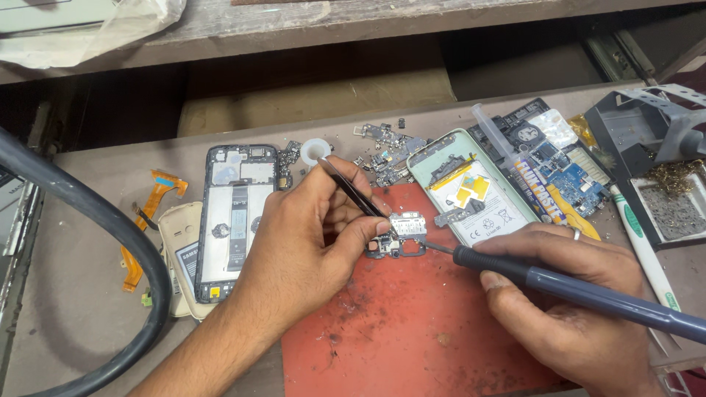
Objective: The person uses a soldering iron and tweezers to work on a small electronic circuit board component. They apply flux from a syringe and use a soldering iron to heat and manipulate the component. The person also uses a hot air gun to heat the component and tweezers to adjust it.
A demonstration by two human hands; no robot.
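My left hand [309, 235] pinches black tweezers [353, 192], fingers closed on them, the tips down on a small circuit board [401, 234]. That board lies on the red mat [412, 323] at the middle of the table [81, 294], and my left thumb and forefinger touch its left edge. My right hand [566, 301] is wrapped tight round a soldering iron [573, 288], whose thin tip meets the board from the right. Just beyond the board lies an opened phone [471, 192] with its battery showing, half on the mat. To the left lies a phone frame [235, 213], then a beige cover [180, 257] and an orange flex cable [147, 213]. Loose small parts [386, 151] are scattered behind the mat. A thick black cable [110, 228] curves across the left side.
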